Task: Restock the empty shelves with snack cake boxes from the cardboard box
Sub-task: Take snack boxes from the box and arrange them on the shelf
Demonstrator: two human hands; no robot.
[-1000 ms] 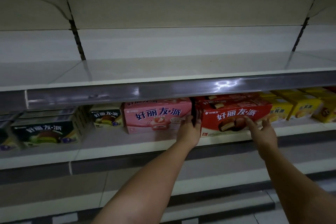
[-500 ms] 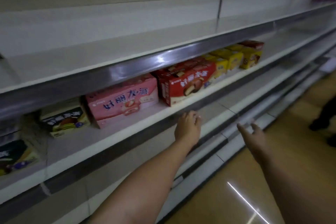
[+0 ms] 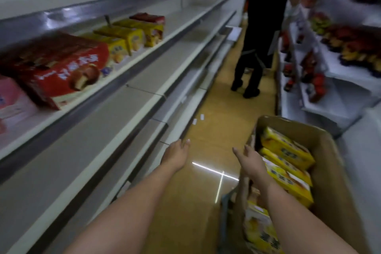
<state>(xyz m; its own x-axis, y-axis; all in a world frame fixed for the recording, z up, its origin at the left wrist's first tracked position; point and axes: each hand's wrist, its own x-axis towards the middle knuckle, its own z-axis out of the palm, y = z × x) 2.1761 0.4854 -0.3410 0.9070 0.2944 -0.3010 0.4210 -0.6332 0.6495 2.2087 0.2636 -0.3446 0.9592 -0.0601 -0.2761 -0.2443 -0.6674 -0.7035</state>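
An open cardboard box (image 3: pixel 327 173) stands at the lower right, filled with several yellow snack cake boxes (image 3: pixel 288 150). My right hand (image 3: pixel 250 158) hovers at the box's left edge, fingers apart and empty. Over the wooden floor, beside the lower shelf edges, my left hand (image 3: pixel 177 153) is stretched out, also empty with loose fingers. On the shelf (image 3: pixel 144 55) at the left sit a red snack cake box (image 3: pixel 61 68), a pink one (image 3: pixel 10 97) cut off by the frame, and a row of yellow boxes (image 3: pixel 127 35) ending with another red box (image 3: pixel 148 17).
A person in black trousers (image 3: pixel 257 33) stands in the aisle ahead. Stocked white shelves (image 3: pixel 329 72) line the right side. Bare grey shelves (image 3: pixel 103 121) run below the snack row. Two small white tags (image 3: pixel 199 119) lie on the floor.
Both hands have left the red box on the shelf and swung down and to the right. The view has turned from the shelf front to the aisle and the cardboard box.
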